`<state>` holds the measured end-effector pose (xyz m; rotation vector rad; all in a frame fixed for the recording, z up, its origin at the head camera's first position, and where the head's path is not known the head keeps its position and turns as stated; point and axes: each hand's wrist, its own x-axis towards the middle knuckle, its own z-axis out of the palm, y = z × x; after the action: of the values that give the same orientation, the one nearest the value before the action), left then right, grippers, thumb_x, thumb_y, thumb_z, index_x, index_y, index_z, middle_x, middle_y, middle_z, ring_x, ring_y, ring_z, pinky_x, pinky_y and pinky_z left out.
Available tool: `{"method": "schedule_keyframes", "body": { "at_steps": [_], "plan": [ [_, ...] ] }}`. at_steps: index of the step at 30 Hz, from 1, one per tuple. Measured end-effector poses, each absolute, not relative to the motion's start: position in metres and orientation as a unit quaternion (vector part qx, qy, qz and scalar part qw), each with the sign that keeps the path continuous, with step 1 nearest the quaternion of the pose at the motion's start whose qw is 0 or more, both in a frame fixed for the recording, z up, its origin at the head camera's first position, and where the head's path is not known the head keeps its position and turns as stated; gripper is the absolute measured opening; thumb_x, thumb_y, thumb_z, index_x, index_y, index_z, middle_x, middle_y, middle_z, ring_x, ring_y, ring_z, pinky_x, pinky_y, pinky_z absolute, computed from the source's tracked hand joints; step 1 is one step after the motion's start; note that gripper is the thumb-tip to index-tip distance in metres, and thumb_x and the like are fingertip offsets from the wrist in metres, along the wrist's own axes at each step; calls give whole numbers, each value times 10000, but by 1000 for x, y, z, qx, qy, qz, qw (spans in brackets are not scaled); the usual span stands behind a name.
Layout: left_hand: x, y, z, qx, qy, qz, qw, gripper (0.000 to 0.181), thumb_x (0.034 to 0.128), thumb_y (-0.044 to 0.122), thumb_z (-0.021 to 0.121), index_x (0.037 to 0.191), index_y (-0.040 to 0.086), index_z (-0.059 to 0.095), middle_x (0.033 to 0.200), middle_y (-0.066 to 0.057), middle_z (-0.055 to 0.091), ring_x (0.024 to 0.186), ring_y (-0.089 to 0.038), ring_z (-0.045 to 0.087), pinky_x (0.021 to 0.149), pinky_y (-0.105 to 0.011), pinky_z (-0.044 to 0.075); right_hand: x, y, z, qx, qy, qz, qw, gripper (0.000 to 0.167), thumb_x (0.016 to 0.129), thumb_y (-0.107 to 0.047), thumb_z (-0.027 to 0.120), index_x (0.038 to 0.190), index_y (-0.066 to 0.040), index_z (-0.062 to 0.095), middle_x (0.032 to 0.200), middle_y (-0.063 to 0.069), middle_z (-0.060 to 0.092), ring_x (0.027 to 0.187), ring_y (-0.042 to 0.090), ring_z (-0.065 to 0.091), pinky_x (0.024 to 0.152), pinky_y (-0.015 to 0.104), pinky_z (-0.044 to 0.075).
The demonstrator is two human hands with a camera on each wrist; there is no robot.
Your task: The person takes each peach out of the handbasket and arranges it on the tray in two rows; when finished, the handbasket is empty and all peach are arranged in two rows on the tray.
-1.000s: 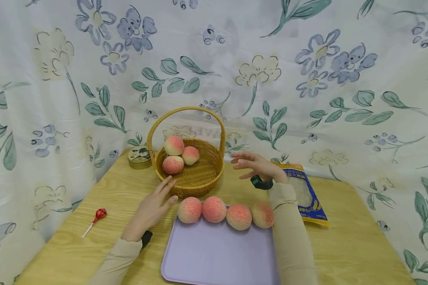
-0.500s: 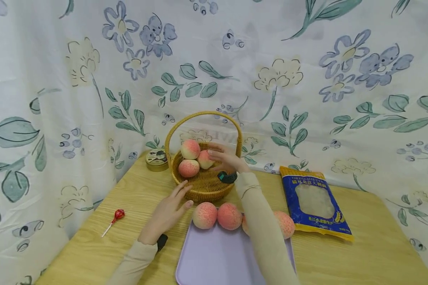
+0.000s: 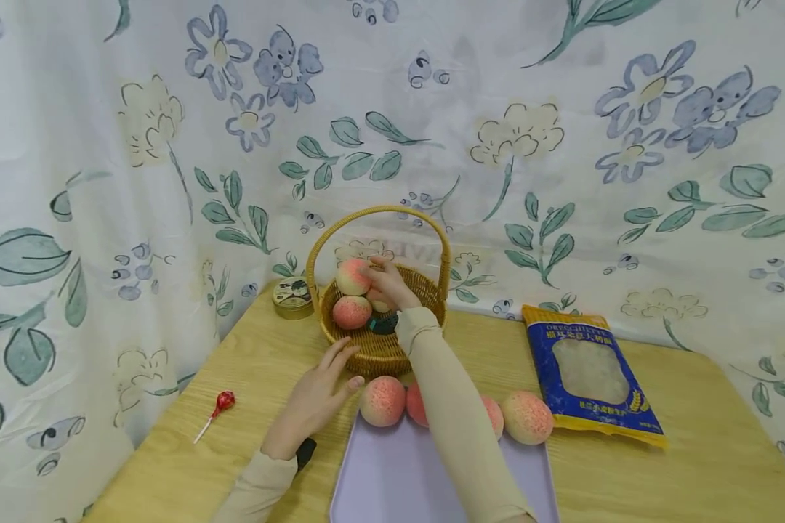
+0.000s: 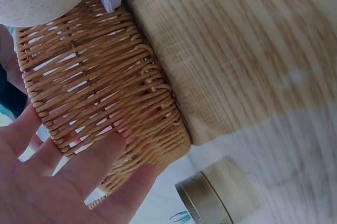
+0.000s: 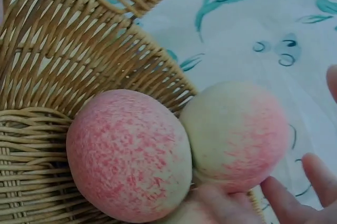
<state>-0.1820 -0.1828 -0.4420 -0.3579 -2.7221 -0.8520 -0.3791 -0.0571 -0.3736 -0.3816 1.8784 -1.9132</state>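
Note:
Inside the wicker basket (image 3: 425,305), my right hand (image 3: 392,282) reaches over the peaches. Its fingers are spread beside the back peach (image 3: 352,277); in the right wrist view a fingertip seems to meet this peach (image 5: 237,134), while other fingers stand apart from it. A front peach (image 3: 352,312) sits closer to me, and a third peach (image 3: 381,299) is partly covered by the hand. My left hand (image 3: 317,399) is at the basket's near left side, fingers extended. In the left wrist view, those fingers (image 4: 100,161) lie along the woven wall (image 4: 100,76).
A lilac tray (image 3: 392,472) lies before the basket, with several peaches (image 3: 383,401) in a row along its far edge, partly behind my right forearm. A round tin (image 3: 293,296) stands left of the basket, a lollipop (image 3: 224,403) nearer. A blue pasta bag (image 3: 592,374) lies right.
My right hand has moved left from beside the basket, over its rim, to the back peach. The left hand stays near the basket's front left side. The head view has shifted slightly.

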Motion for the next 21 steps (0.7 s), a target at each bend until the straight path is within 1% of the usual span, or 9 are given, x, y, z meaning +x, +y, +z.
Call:
{"method": "schedule_keyframes", "body": {
  "at_steps": [2,5,9,13,16,19,21],
  "plan": [
    [-180,-183,-443,-119,-939,-295,129,582,986,492,471,1435,121,454,1540,-115,355,1048,-453,624,875,-579,490,-376,-63,-376,-148,691,-676,210,634,1000,-195,534,1539,-90,218,1561,198,267,1393,388,374,1085,520,401],
    [-177,-183,-444,-114,-940,-295,126,579,986,478,482,1432,111,452,1535,-115,355,1024,-456,628,853,-580,494,-369,-73,-379,-164,690,-667,226,611,1006,-164,514,1538,-94,222,1559,194,261,1380,379,393,1079,482,419],
    [-175,-183,-444,-108,-941,-297,124,568,979,461,504,1430,119,453,1530,-127,361,1047,-460,621,870,-583,490,-357,-90,-382,-180,684,-661,251,627,997,-118,526,1540,-141,212,1539,213,271,1295,389,491,1040,460,462],
    [-175,-179,-444,-117,-941,-293,119,598,977,464,509,1485,172,391,1530,-134,367,1109,-441,608,913,-576,480,-349,-108,-384,-171,684,-670,233,718,958,-95,591,1540,-151,175,1553,221,225,1218,412,553,969,495,507],
    [-178,-176,-445,-129,-940,-293,122,606,984,471,491,1507,197,357,1529,-130,372,1124,-426,607,921,-579,474,-349,-114,-387,-148,669,-699,203,708,929,-65,626,1502,-121,214,1543,222,222,1166,424,585,940,507,521],
    [-181,-178,-444,-126,-940,-291,127,598,989,498,460,1478,160,399,1508,-152,392,1097,-438,614,906,-586,475,-351,-111,-386,-135,660,-715,187,662,918,-60,641,1453,-118,255,1508,225,257,1105,423,616,920,492,535],
    [-181,-182,-444,-120,-942,-285,133,624,988,528,436,1452,110,428,1499,-176,399,1073,-458,617,895,-583,483,-351,-106,-384,-134,657,-718,187,651,918,-68,641,1439,-124,254,1500,219,264,1097,418,622,917,468,543]
  ]
}}
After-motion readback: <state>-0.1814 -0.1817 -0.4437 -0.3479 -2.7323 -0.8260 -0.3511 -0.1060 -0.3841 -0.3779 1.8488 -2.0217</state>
